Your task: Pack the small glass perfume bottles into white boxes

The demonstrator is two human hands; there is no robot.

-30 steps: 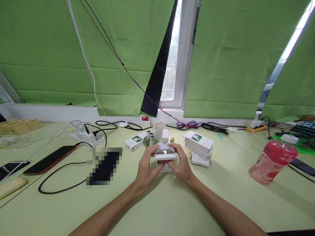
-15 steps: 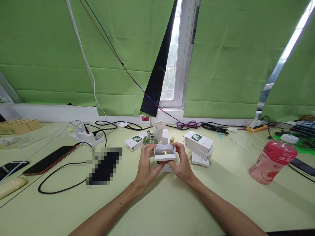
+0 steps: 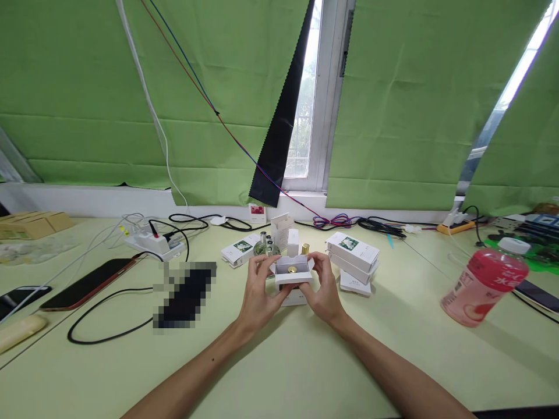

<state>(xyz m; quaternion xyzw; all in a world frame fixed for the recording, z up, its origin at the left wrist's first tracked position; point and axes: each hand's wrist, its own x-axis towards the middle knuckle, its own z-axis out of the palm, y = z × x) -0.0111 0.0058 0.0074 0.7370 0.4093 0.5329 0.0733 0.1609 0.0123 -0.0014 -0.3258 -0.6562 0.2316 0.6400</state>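
Fingers [image 3: 255, 266]: drawn slightly back from the upper corners of the white box [image 3: 293, 279] since the earlier frame, leaving the side flaps [image 3: 311, 263] leaning outward; otherwise hardly any shift.
Left hand [image 3: 258, 291]: curled partly closed around the left side of the white box, pressing with the thumb low at the front.
Right hand [image 3: 324, 294]: curled likewise on the right side, gripping the same box.
White box: held between both hands near the middle of the surface [image 3: 279, 372], with the mouth uncovered; in front of or above a white panel [image 3: 294, 301], impossible to tell whether touching.
Gold cap [image 3: 292, 270]: visible inside the mouth of the white box.
Progress: partway, judging by contents already inside and flaps not folded over; impossible to tell whether being packed or unpacked.
Beyond the hands: glass bottles [image 3: 266, 248] with silver tops, a small upright box [image 3: 293, 241] and a gold tube [image 3: 305, 249].
To the right: stacked boxes [image 3: 353, 253], then a pink bottle [image 3: 484, 285], well apart.
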